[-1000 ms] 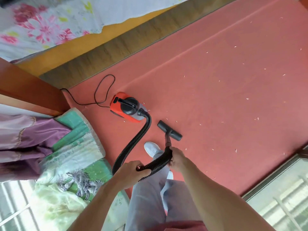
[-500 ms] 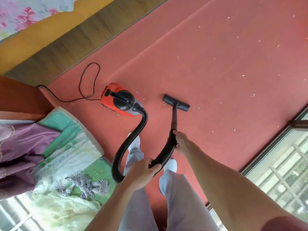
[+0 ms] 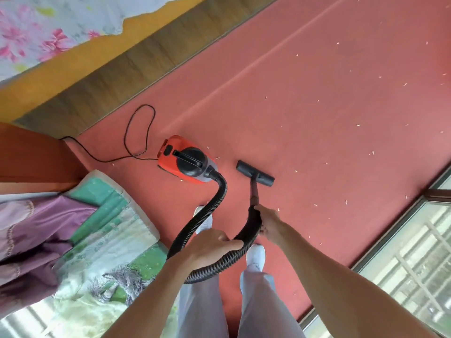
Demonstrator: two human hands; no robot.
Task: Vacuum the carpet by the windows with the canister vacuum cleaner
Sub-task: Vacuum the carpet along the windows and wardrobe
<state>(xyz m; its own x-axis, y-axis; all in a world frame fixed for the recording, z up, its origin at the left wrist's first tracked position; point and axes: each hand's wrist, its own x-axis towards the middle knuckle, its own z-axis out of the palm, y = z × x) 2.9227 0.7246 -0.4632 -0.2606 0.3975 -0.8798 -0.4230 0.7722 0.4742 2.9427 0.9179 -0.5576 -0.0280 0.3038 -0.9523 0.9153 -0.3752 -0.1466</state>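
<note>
- Purple cloth (image 3: 31, 230) lies bunched at the far left, draped over the edge of a folded green and white quilt (image 3: 109, 215) on the floor
- Wooden panel (image 3: 31, 157), reddish brown, stands just behind the quilt
- Black power cord (image 3: 144, 105) runs out from beside the panel, makes one loop on the carpet and reaches the back of the canister
- Canister vacuum cleaner (image 3: 185, 162), orange with a black top and handle, sits on the carpet near its left corner, just left of the nozzle and apart from it
- Ribbed black hose (image 3: 220, 198) leaves the canister's front, drops toward the person, bends in a U and rises to the wand
- Left hand (image 3: 210, 247) holds the hose near the bottom of the U, fingers and thumb curled round it
- White footwear (image 3: 255, 254) and pale trousers (image 3: 258, 301) show below the hands, standing on the carpet
- Floor nozzle (image 3: 255, 173) lies flat on the carpet, its wand (image 3: 253, 191) tilted back toward the person
- Right hand (image 3: 268, 220) grips the hose end where it meets the wand, fingers wrapped round it
- Red carpet (image 3: 317, 106) spreads rightward, sprinkled with white specks (image 3: 358, 125), mostly right of and beyond the nozzle
- Window (image 3: 402, 259) borders the carpet's right edge
</note>
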